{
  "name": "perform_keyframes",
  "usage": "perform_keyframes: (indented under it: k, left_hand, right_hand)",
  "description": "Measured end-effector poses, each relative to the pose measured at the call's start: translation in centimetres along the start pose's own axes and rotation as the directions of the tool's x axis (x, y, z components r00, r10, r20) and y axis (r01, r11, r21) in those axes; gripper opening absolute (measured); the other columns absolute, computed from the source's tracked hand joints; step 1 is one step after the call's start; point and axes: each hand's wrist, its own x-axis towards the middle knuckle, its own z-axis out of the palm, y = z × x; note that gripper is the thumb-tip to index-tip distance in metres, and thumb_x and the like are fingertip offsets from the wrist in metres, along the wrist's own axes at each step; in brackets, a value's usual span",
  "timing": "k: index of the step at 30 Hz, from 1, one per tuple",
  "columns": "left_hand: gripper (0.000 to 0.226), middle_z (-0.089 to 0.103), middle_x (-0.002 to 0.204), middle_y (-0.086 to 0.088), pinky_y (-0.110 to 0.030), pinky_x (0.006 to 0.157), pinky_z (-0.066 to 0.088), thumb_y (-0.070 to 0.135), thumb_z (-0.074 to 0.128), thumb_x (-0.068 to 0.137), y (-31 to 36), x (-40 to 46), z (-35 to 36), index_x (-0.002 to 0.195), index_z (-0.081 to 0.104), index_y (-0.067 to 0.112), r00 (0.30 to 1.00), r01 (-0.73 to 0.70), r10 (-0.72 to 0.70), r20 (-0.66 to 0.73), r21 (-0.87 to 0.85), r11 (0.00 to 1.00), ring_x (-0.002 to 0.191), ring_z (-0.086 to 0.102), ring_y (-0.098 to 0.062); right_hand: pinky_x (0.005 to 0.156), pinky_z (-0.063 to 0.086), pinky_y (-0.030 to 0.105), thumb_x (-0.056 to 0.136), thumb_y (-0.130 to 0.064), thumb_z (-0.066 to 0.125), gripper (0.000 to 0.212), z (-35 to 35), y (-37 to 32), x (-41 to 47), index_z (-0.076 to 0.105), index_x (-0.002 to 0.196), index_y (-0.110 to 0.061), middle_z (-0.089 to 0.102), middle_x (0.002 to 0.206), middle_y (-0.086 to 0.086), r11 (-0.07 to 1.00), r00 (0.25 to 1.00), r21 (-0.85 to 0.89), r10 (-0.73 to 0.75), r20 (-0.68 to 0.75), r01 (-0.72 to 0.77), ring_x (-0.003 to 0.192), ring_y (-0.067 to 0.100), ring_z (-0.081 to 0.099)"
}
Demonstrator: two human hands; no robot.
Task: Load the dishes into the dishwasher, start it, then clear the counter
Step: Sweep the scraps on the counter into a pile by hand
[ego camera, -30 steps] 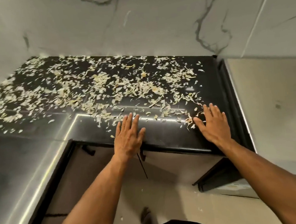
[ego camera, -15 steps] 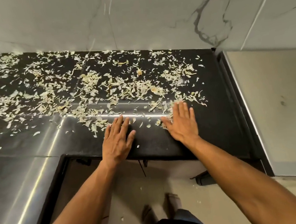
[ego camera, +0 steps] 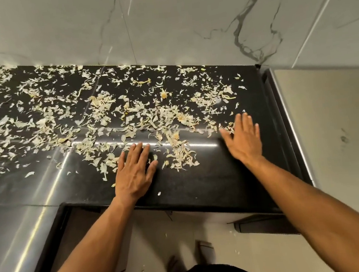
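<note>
Now both arms reach forward, left hand (ego camera: 134,173) and right hand (ego camera: 243,139) flat, fingers straight, on the scrap-strewn counter (ego camera: 211,181)

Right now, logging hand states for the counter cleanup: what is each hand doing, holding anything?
Left hand: open, flat on the black counter, holding nothing.
Right hand: open, fingers straight among the peel scraps, holding nothing.

A: Hands?
B: Two, left hand (ego camera: 135,175) and right hand (ego camera: 243,139), both flat on one black counter (ego camera: 211,183).
A: Peel scraps (ego camera: 132,116)?
B: Too many to count, hundreds scattered. Several more on the floor (ego camera: 153,237).
A: Feet?
B: Blurred, can't count.
</note>
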Motion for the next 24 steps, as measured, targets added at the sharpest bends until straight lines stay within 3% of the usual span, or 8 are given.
perform_keyframes:
  k: [2, 5, 9, 15, 18, 21, 24]
  left_hand:
    - [0.073, 0.022, 0.16, -0.004, -0.041, 0.122, 0.004, 0.061, 0.01, 0.093, -0.1, 0.3, 0.2, 0.152, 0.029, 0.021, 1.0, 0.001, -0.001, 0.002, 0.003, 1.0, 0.149, 0.011, -0.017]
    - [0.075, 0.016, 0.161, -0.001, -0.039, 0.121, 0.0, 0.063, 0.008, 0.092, -0.3, 0.4, 0.4, 0.153, 0.024, 0.024, 1.0, 0.028, -0.028, 0.014, -0.011, 1.0, 0.149, 0.004, -0.013]
    - [0.075, 0.013, 0.162, 0.0, -0.038, 0.121, -0.001, 0.065, 0.007, 0.091, -0.4, 0.7, 0.4, 0.154, 0.02, 0.026, 0.998, 0.059, -0.058, 0.021, -0.025, 0.998, 0.149, 0.002, -0.012]
    - [0.077, 0.013, 0.162, 0.0, -0.039, 0.121, 0.0, 0.066, 0.009, 0.091, -0.7, 0.9, 0.4, 0.154, 0.022, 0.025, 0.995, 0.102, -0.102, 0.002, -0.064, 0.993, 0.148, 0.002, -0.011]
    - [0.078, 0.01, 0.162, 0.0, -0.038, 0.121, -0.004, 0.066, 0.006, 0.09, -0.9, 1.0, 0.3, 0.154, 0.019, 0.024, 0.993, 0.116, -0.115, 0.015, -0.062, 0.991, 0.148, -0.001, -0.01]
    - [0.077, 0.012, 0.162, -0.001, -0.039, 0.121, -0.003, 0.066, 0.006, 0.091, -0.8, 0.8, 0.2, 0.153, 0.021, 0.022, 0.995, 0.102, -0.102, 0.002, -0.068, 0.992, 0.149, 0.001, -0.012]
    - [0.075, 0.016, 0.161, -0.003, -0.04, 0.122, -0.001, 0.064, 0.007, 0.093, -0.7, 0.6, 0.0, 0.153, 0.023, 0.022, 0.996, 0.081, -0.083, -0.02, -0.069, 0.994, 0.149, 0.005, -0.015]
  right_hand:
    - [0.122, 0.0, 0.046, 0.093, -0.068, 0.014, 0.088, 0.0, 1.0, 0.6, 0.002, 0.155, -0.008, -0.002, 0.163, 0.013, 0.998, 0.998, -0.004, 0.062, 0.029, -0.062, 0.151, 0.025, -0.003]
    - [0.122, -0.004, 0.044, 0.092, -0.071, 0.007, 0.09, 0.7, -0.7, 1.0, -0.004, 0.155, -0.007, -0.005, 0.163, 0.013, 0.999, 0.998, -0.046, 0.027, 0.054, -0.024, 0.15, 0.026, -0.006]
    - [0.12, -0.008, 0.046, 0.089, -0.073, -0.002, 0.091, 2.0, -6.7, 1.1, -0.014, 0.152, -0.008, -0.017, 0.159, 0.012, 0.983, 0.98, -0.073, -0.16, 0.117, 0.169, 0.147, 0.027, -0.015]
    - [0.117, -0.014, 0.04, 0.077, -0.077, -0.011, 0.1, 3.5, -12.6, -0.5, -0.013, 0.152, -0.011, -0.014, 0.16, 0.011, 0.883, 0.863, 0.039, -0.466, 0.197, 0.468, 0.148, 0.021, -0.014]
    - [0.116, -0.012, 0.037, 0.082, -0.074, -0.004, 0.096, 2.6, -10.6, -0.5, -0.005, 0.154, -0.011, -0.009, 0.161, 0.007, 0.904, 0.901, 0.124, -0.421, 0.106, 0.408, 0.149, 0.02, -0.009]
    - [0.117, -0.009, 0.036, 0.095, -0.066, 0.01, 0.083, 2.3, -6.6, -0.8, 0.0, 0.155, -0.009, -0.002, 0.163, 0.009, 0.964, 0.962, 0.027, -0.266, 0.067, 0.265, 0.15, 0.021, -0.004]
    - [0.121, -0.006, 0.038, 0.095, -0.066, 0.007, 0.084, 2.6, -5.4, -2.5, 0.001, 0.155, -0.009, -0.001, 0.164, 0.008, 0.968, 0.967, -0.057, -0.237, 0.09, 0.243, 0.151, 0.02, -0.004]
